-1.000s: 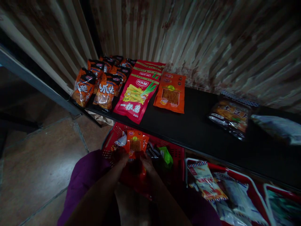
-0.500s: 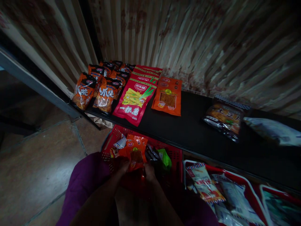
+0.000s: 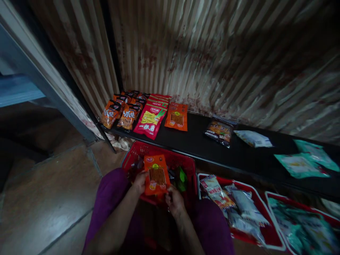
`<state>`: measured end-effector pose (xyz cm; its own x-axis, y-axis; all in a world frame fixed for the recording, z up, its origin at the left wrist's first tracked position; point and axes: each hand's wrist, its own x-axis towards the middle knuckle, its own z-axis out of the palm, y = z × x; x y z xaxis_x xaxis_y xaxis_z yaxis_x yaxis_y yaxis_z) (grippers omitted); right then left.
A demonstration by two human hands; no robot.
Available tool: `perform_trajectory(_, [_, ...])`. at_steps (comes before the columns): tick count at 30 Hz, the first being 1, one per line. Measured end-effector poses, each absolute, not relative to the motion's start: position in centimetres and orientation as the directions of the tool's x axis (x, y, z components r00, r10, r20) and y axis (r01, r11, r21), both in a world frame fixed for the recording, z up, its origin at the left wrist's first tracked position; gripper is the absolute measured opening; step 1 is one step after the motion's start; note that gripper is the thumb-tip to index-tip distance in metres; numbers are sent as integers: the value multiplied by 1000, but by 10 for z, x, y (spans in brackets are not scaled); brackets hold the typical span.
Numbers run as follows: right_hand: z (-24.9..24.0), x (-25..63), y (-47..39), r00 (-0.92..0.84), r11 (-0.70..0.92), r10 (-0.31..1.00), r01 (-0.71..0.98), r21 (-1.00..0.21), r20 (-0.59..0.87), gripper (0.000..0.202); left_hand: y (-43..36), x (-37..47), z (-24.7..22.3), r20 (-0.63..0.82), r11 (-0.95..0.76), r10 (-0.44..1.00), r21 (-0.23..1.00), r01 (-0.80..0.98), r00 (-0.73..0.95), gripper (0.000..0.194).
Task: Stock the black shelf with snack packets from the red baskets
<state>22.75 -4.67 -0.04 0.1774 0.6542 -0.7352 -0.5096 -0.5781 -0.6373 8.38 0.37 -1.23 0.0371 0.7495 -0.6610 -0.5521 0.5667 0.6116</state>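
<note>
An orange snack bag [image 3: 156, 174], with brown sticks showing in its middle, is held face up between both my hands. My left hand [image 3: 140, 182] grips its left edge, fingers closed on it. At the lower right corner, my right hand [image 3: 174, 201] pinches the same bag. Beneath it stands a red plastic basket [image 3: 190, 168] between my knees, holding a green packet [image 3: 182, 179] and other packets that are dark and partly hidden. On the black shelf ahead lies a matching orange bag [image 3: 176, 117], right of the red snack bags [image 3: 151, 120].
Orange-and-black snack bags [image 3: 129, 116] crowd the shelf's left end. A brown chip bag [image 3: 220, 131], a white bag [image 3: 253, 138] and teal bags [image 3: 300, 164] lie further right. Red bins [image 3: 277, 241] of packets stand below. A metal post [image 3: 61, 81] rises at left.
My view has shifted, showing more of the shelf's right side and the bins. The orange bag is lifted higher above the basket and now shows its front fully, still in both hands.
</note>
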Motion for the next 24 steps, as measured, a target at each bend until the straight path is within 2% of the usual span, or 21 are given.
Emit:
perform_trajectory(4, [44, 218, -83, 221, -389, 749, -616, -685, -625, 19, -21, 83, 32, -581, 472, 810, 558, -683, 85, 27])
perform_trajectory(6, [67, 211, -98, 218, -287, 794, -689, -665, -568, 22, -33, 86, 54, -543, 427, 836, 556, -713, 76, 28])
perform_trajectory(9, [100, 199, -113, 166, -235, 840, -747, -622, -517, 30, -45, 91, 90, -494, 362, 869, 592, -720, 30, 26])
perform_trajectory(13, [137, 189, -122, 204, -165, 884, -708, -687, -421, 42, -49, 91, 140, -432, 313, 902, 661, -682, -5, 25])
perform_trajectory(19, [184, 183, -136, 196, -74, 947, -637, -767, -254, 41, -57, 86, 198, -288, 243, 957, 758, -605, 25, 33])
perform_trajectory(24, [210, 182, -148, 248, -40, 947, -543, -839, -205, 44, -70, 85, 232, -238, 179, 971, 725, -665, 1, 20])
